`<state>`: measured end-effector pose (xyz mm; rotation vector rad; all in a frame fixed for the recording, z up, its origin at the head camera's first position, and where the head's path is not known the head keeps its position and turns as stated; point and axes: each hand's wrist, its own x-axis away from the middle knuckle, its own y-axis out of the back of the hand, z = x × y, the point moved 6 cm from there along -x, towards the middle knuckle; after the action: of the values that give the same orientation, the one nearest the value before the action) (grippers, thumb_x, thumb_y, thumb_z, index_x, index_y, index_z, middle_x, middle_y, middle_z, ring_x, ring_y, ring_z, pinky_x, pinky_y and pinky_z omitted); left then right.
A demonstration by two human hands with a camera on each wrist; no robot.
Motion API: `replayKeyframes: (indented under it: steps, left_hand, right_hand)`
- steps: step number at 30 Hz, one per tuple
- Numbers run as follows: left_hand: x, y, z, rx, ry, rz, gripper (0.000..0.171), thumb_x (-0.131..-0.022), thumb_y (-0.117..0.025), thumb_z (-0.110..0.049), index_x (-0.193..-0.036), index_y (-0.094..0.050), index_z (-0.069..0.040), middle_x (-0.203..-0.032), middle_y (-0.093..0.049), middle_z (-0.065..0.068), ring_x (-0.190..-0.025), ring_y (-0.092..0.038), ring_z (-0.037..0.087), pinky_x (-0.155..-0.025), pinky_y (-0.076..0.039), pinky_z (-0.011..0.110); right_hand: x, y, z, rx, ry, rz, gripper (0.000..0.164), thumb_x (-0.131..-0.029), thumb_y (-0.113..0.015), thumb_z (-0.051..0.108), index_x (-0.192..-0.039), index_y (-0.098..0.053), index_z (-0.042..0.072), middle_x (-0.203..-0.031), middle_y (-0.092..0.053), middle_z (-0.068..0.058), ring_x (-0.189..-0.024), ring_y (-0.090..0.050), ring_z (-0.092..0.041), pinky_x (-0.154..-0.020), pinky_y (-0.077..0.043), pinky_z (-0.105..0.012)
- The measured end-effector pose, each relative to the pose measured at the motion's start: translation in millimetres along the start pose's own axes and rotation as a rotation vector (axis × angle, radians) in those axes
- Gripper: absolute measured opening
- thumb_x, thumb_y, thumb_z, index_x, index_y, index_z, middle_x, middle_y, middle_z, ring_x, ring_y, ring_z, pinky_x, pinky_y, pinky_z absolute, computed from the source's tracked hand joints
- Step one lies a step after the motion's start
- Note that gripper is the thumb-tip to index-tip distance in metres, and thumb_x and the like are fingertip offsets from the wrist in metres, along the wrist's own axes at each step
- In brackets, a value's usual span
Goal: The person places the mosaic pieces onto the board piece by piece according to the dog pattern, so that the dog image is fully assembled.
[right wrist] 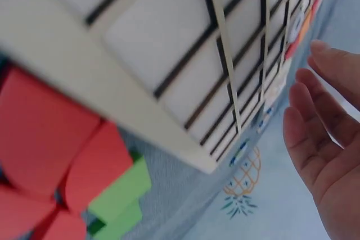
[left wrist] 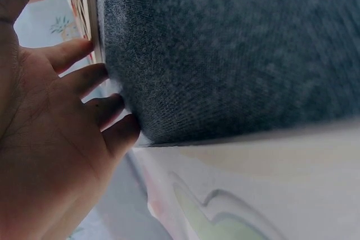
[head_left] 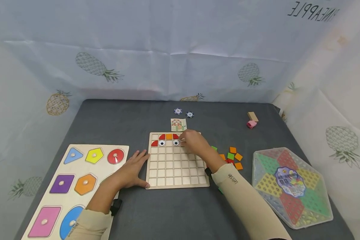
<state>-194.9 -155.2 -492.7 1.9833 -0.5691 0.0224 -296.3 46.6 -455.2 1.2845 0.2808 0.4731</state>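
A wooden grid board (head_left: 169, 173) lies in the middle of the table. In its top two rows sit red quarter-round tiles (head_left: 154, 143), an orange square tile (head_left: 169, 136) and two eye tiles (head_left: 161, 143). My left hand (head_left: 131, 171) is spread along the board's left edge, thumb and fingertips touching it. Above the upper right cells is my right hand (head_left: 195, 143), its fingers slightly bent next to the right eye tile. Nothing shows between those fingers in the right wrist view, where the hand (right wrist: 332, 133) appears at the right.
Loose orange, green and red tiles (head_left: 238, 166) lie right of the board. A picture card (head_left: 178, 125) and two chips (head_left: 178, 111) are behind it. A shape puzzle (head_left: 85, 160) is at left, a hexagonal game box (head_left: 291, 186) at right, a wooden block (head_left: 253, 116) farther back.
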Motion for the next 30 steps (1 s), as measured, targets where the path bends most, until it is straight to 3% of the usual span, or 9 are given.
replayKeyframes:
  steps: [13, 21, 30]
  left_hand:
    - [-0.7, 0.2, 1.4, 0.000, -0.026, -0.018, 0.107, -0.055, -0.083, -0.042, -0.141, -0.028, -0.010, -0.148, -0.020, 0.015, -0.136, -0.010, 0.040, -0.104, -0.019, 0.057]
    - [-1.2, 2.2, 1.2, 0.004, -0.038, -0.015, 0.107, -0.055, -0.083, -0.041, -0.141, -0.029, -0.008, -0.148, -0.020, 0.017, -0.135, -0.010, 0.041, -0.104, -0.018, 0.058]
    - [-3.8, 0.1, 1.6, 0.008, -0.034, -0.001, 0.109, -0.054, -0.083, -0.042, -0.141, -0.028, -0.007, -0.148, -0.020, 0.018, -0.135, -0.009, 0.041, -0.103, -0.018, 0.059]
  right_hand:
    - [40.4, 37.6, -43.4, -0.061, -0.075, 0.067, 0.027, -0.086, -0.060, 0.011, -0.112, -0.063, 0.006, -0.111, -0.061, -0.008, -0.097, -0.060, -0.021, -0.078, -0.051, -0.034]
    - [65.8, 42.2, -81.9, -0.045, -0.136, 0.102, 0.025, -0.087, -0.059, 0.012, -0.111, -0.064, 0.005, -0.107, -0.063, -0.009, -0.095, -0.061, -0.022, -0.080, -0.050, -0.036]
    - [96.3, 41.3, -97.0, -0.001, -0.148, 0.162, 0.021, -0.085, -0.059, 0.010, -0.104, -0.066, 0.005, -0.097, -0.065, -0.007, -0.085, -0.060, -0.020, -0.078, -0.050, -0.038]
